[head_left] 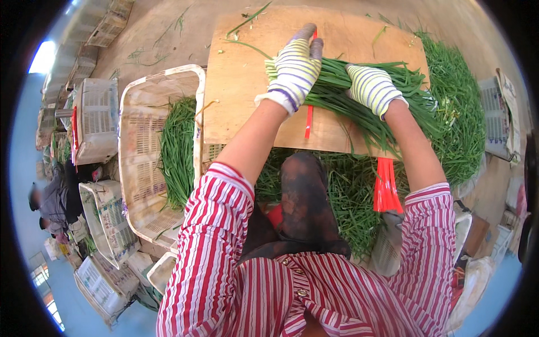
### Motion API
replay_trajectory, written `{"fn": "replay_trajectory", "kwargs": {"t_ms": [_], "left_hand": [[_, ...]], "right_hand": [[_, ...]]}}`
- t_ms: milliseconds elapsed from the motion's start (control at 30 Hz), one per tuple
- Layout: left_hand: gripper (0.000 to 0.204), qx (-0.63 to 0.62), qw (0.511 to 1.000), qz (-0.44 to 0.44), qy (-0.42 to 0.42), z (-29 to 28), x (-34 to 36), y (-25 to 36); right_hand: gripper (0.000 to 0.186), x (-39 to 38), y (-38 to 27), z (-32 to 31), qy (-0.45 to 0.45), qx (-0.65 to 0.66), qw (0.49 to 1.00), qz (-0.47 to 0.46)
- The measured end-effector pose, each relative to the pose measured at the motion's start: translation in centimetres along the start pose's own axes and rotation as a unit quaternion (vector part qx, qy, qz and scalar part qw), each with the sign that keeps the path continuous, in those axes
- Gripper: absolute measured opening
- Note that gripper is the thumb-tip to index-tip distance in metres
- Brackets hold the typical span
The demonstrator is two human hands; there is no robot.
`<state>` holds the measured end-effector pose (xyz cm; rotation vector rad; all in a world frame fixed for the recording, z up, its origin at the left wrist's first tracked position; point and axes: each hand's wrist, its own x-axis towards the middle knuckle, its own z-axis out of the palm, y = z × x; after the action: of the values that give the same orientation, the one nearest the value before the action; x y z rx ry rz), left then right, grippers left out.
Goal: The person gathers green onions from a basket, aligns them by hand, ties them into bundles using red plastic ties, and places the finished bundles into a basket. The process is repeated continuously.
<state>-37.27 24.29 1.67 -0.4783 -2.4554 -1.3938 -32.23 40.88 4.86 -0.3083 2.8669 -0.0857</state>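
My left hand (293,70), in a striped knit glove, lies over the pale stem ends of a bundle of long green leaves (331,84); a red strip (309,123) runs under the bundle and up between its fingertips, which hold it. My right hand (371,88), gloved alike, grips the leafy part of that bundle, some leaves trailing right. Both are over a plywood board (241,95), with a few loose leaves near its top. More red strips (386,182) hang at the board's lower right edge.
A white crate (147,151) with leaves stands left of the board. Large leaf piles (455,118) lie right and below it, around my knee. Other crates (96,121) line both sides. Co-workers (53,199) are at the far left.
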Motion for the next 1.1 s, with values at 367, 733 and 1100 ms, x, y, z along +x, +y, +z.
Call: {"fn": "replay_trajectory", "kwargs": {"t_ms": [367, 733, 1100], "left_hand": [[0.036, 0.238, 0.952, -0.065, -0.182, 0.8, -0.6, -0.1], [0.026, 0.203, 0.969, -0.051, -0.128, 2.4, -0.3, -0.4], [0.028, 0.184, 0.963, -0.028, -0.196, 1.7, 0.1, -1.6]], "right_hand": [[0.063, 1.3, 0.4, -6.3, -0.128, 0.098, 0.987, 0.019], [0.036, 14.9, 3.4, 3.7, 0.064, 0.428, 0.896, 0.1], [0.026, 2.1, -3.5, -3.2, 0.188, 0.4, 0.897, 0.0]]}}
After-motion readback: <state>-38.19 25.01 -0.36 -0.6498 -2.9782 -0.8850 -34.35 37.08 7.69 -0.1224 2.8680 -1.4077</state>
